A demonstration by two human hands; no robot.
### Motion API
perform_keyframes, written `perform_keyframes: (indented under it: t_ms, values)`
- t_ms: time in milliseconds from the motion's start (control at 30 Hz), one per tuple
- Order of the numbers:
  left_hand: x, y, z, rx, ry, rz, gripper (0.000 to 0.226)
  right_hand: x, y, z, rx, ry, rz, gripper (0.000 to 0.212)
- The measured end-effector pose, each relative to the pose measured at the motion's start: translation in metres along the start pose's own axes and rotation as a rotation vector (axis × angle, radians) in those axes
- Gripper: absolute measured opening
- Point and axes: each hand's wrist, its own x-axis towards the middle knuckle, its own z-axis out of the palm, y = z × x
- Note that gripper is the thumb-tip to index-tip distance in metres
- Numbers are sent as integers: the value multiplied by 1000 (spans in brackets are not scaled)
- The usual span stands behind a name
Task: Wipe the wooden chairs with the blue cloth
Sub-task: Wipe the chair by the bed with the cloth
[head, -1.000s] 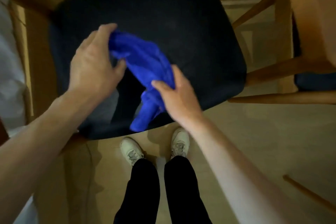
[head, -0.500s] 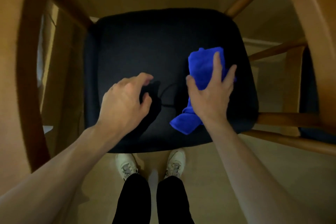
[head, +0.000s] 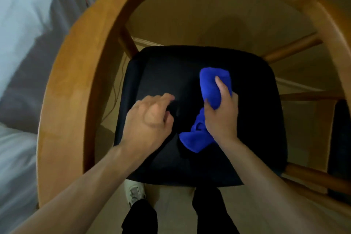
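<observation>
1. Head view: one cloth (head: pixel 212 89) is gripped by the right hand (head: pixel 221 118), with the fingers curled round its bunched middle. A wad is left at the fingertips and a tail hangs out under the wrist. It is judged to be bunched this way so that a firm pad is offered for wiping.
2. The cloth is held over the right half of the seat (head: pixel 155 74), nearer its right edge than its left. Whether it is pressed onto the seat or held just above cannot be told.
3. The left hand (head: pixel 150 121) is held over the middle of the seat, its fingers loosely curled and nothing gripped. It is likely kept free to steady the chair (head: pixel 79 59).
4. The wooden back rail is seen curving round the seat's far edge and both sides. It is untouched, so the wiping of the wood is judged not yet begun here.
5. Counted: one cloth, two hands, one full chair. Part of a second chair (head: pixel 340 138) is seen at the right edge.
</observation>
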Motion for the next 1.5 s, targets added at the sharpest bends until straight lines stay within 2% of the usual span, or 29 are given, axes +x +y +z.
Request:
perform_keyframes:
  t_ms: [100,200,300,400,500,567,667,767,900,933,1100,1233,1333,1433,1500]
  values:
    - [9,-7,-5,48,26,-79,36,36,-42,21,43,-89,-189,68]
    - [12,-4,1,71,-7,-121,38,66,-53,23,-100,-114,-292,67]
    - [12,7,9,108,-90,-134,40,93,-27,-9,-72,-14,-213,65]
    - [17,21,5,178,-83,-67,41,123,19,-58,-94,117,-108,63]
    - [32,39,-5,223,-90,3,51,146,60,-89,-299,-33,66,70]
    - [44,55,-5,302,-162,113,63,153,69,-89,-416,-144,96,72]
    - [66,64,-12,404,-189,238,69,160,59,-82,-411,-116,126,61]
    - [96,50,-45,535,-142,211,70,161,54,-80,-355,-50,197,55]
    - [114,14,-88,876,-333,254,64,152,55,-68,-367,27,137,52]
    - [113,4,-99,892,-366,279,57,150,54,-62,-361,47,133,52]
    - [93,-31,-139,809,-447,449,43,148,38,-38,-342,146,170,50]
    - [87,-35,-132,665,-388,413,29,146,23,-21,-331,169,197,50]
    - [87,-38,-132,610,-373,423,24,135,-7,14,-325,133,85,51]
    - [87,-39,-133,598,-364,411,25,104,-55,70,-290,8,-93,53]
    - [87,-40,-132,588,-362,409,25,92,-72,88,-300,-31,-113,56]
